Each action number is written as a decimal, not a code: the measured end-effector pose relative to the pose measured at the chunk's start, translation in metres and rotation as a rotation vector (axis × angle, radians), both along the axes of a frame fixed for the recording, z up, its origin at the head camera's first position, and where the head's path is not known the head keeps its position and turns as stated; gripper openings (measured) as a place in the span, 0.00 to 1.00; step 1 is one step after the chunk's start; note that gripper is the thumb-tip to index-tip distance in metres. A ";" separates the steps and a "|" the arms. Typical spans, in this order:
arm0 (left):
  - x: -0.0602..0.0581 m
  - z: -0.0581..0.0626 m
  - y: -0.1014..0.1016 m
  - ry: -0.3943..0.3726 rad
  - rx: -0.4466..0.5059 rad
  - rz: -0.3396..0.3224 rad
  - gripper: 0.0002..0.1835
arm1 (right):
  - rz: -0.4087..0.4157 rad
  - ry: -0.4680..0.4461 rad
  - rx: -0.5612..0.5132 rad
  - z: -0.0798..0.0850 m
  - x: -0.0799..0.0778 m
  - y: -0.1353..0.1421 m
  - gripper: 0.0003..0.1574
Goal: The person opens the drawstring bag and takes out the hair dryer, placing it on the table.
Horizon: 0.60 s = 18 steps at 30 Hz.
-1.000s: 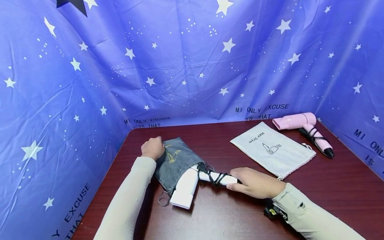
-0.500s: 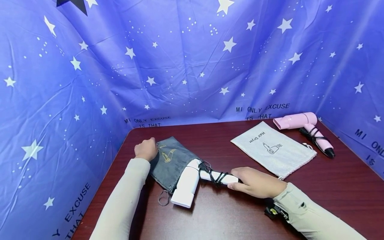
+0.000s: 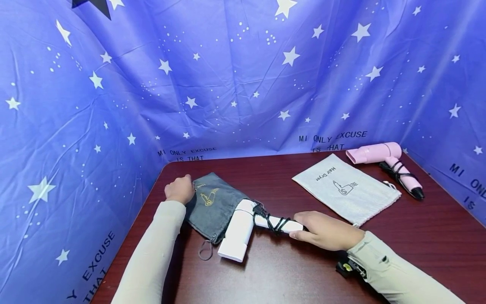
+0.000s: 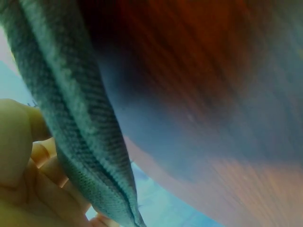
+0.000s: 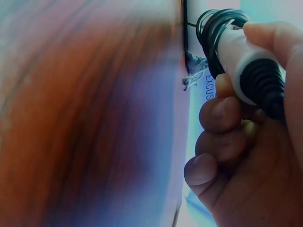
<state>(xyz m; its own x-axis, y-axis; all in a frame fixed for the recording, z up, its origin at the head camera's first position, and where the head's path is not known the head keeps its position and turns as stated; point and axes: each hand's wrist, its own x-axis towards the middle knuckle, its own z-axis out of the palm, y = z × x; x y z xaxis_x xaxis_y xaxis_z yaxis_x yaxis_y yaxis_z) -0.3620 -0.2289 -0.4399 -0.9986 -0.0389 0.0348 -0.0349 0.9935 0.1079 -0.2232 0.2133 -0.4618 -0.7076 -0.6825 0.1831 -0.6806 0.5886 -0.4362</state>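
Note:
My left hand pinches the far left edge of a dark grey drawstring bag, printed with a gold hair dryer picture. In the left wrist view the bag's edge runs between thumb and curled fingers. A white hair dryer lies at the bag's mouth, nozzle toward me; whether any of it sits inside cannot be told. My right hand grips the end of its handle, which has a black cord wound round it. In the right wrist view, thumb and fingers hold the handle near the ribbed black cord sleeve.
On the right of the dark red wooden table lies a flat white drawstring bag printed "Hair Dryer". Beyond it, by the table's far right corner, rests a pink hair dryer with its cord wrapped. Blue star-patterned cloth stands behind the table.
My left hand has drawn the grey bag leftward, baring more of the white hair dryer's barrel. The right hand and the dryer have barely shifted.

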 end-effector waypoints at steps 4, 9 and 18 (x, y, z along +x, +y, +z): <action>-0.001 -0.003 -0.006 -0.004 0.000 0.010 0.15 | -0.001 0.003 -0.009 -0.001 -0.001 0.001 0.15; -0.001 -0.005 -0.014 0.002 -0.006 0.010 0.15 | -0.005 0.007 -0.003 -0.004 -0.003 0.003 0.15; 0.003 -0.004 -0.019 -0.002 -0.010 0.023 0.16 | -0.033 0.016 0.008 -0.003 -0.004 0.005 0.18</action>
<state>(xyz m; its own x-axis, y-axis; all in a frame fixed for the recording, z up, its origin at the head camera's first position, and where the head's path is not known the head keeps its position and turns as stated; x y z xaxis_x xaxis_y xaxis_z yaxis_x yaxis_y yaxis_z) -0.3595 -0.2482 -0.4440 -0.9976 -0.0613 0.0330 -0.0578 0.9935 0.0980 -0.2273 0.2186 -0.4648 -0.7266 -0.6603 0.1897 -0.6679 0.6142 -0.4204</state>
